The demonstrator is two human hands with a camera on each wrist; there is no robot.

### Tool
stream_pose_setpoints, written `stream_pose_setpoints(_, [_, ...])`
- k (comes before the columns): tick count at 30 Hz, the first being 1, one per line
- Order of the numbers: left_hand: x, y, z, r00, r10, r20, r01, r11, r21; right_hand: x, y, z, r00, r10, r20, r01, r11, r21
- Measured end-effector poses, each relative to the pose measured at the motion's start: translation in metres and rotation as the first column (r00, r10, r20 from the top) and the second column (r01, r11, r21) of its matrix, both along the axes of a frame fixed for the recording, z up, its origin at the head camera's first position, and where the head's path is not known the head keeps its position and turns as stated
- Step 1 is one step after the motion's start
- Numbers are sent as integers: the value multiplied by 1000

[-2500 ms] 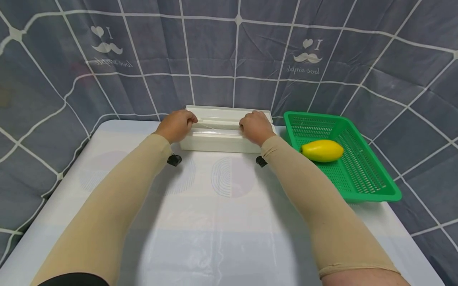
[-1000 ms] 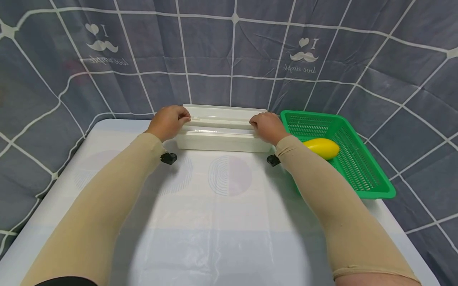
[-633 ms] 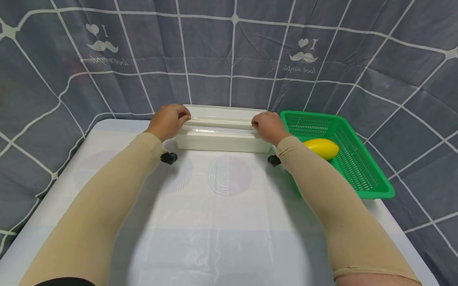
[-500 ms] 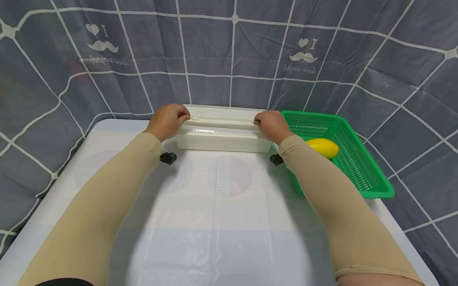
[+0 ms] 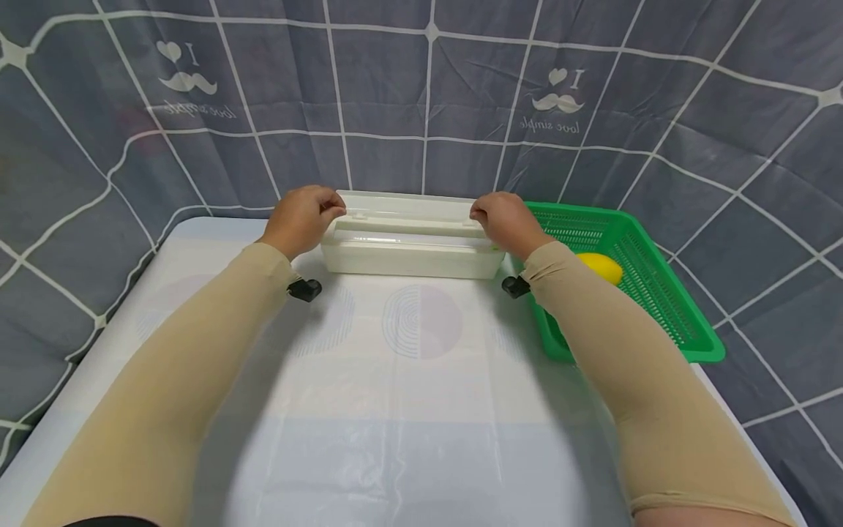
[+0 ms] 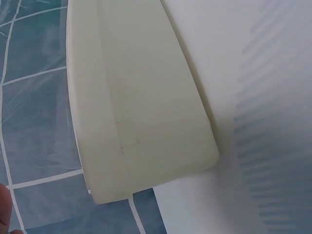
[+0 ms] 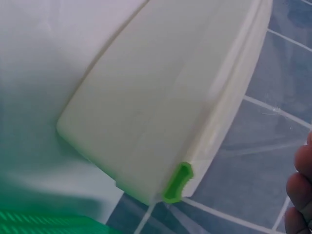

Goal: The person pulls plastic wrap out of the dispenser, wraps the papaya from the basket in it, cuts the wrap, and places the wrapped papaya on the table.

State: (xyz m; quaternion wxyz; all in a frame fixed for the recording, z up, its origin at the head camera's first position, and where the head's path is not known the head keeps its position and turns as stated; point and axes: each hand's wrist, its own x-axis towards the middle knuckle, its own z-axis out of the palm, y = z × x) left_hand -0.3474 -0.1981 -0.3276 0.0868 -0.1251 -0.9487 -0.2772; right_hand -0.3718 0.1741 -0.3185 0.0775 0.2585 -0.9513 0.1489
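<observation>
A long white plastic box (image 5: 411,249) lies crosswise at the back of the table. My left hand (image 5: 304,214) has its fingers curled over the box's top left end. At the top right end my right hand (image 5: 506,218) is curled the same way. The left wrist view shows the box's left end (image 6: 146,112) with one fingertip (image 6: 3,209) at the frame edge. The right wrist view shows the box's right end (image 7: 161,112) with a small green clip (image 7: 178,183), and fingertips (image 7: 300,195) at the right edge. What the fingers pinch is hidden.
A green mesh basket (image 5: 665,293) stands to the right of the box and holds a yellow fruit (image 5: 598,266), partly behind my right forearm. A grey checked curtain (image 5: 421,95) closes in the table at the back and sides. The table top (image 5: 421,380) is white.
My right hand has slid rightward along the box top to its right end. Both hands sit slightly further back. My right forearm now covers more of the yellow fruit.
</observation>
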Motion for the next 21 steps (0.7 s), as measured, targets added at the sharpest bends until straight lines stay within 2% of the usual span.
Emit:
stream_pose_setpoints(3, [2, 0, 1, 1000, 3, -14, -3, 1000, 6, 1, 2, 1, 1000, 4, 13, -4, 1000, -3])
stream_pose_setpoints(11, [7, 7, 7, 998, -18, -66, 18, 1000, 1, 3, 3, 0, 999, -41, 9, 40, 997, 70])
stream_pose_setpoints(21, [11, 7, 11, 999, -3, -50, 3, 1000, -7, 5, 13, 4, 997, -56, 53, 52, 996, 72])
